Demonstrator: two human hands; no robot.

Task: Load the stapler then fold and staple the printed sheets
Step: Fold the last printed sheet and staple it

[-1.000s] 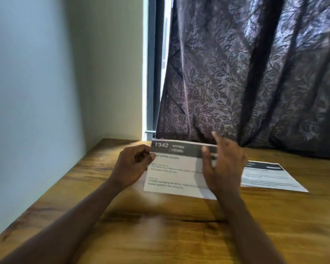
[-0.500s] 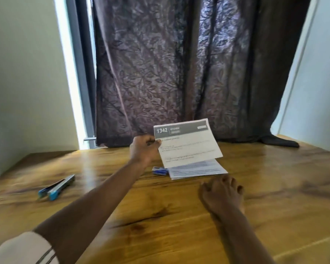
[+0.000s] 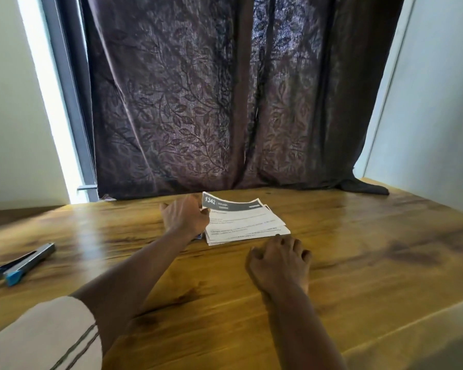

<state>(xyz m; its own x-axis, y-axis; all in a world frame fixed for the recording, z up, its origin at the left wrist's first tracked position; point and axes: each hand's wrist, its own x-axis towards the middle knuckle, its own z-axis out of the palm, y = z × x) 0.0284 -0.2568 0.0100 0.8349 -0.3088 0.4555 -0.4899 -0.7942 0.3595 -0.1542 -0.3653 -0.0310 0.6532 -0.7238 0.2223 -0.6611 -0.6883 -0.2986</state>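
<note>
Sheets (image 3: 247, 222) could skew, imo: left hand (image 3: 184, 218) pinches only the top corner, right hand (image 3: 278, 263) rests loose-fingered on desk (image 3: 372, 263) beside them.

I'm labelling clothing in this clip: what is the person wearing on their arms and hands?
A pale beige sleeve with thin dark stripes covers the left upper arm, ending near the elbow. The right arm shows no sleeve in view. The left hand and right hand are bare: no gloves, watch or rings visible.

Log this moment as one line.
left hand holds top sheet corner | right hand rests on table | stapler lies open, left
</note>
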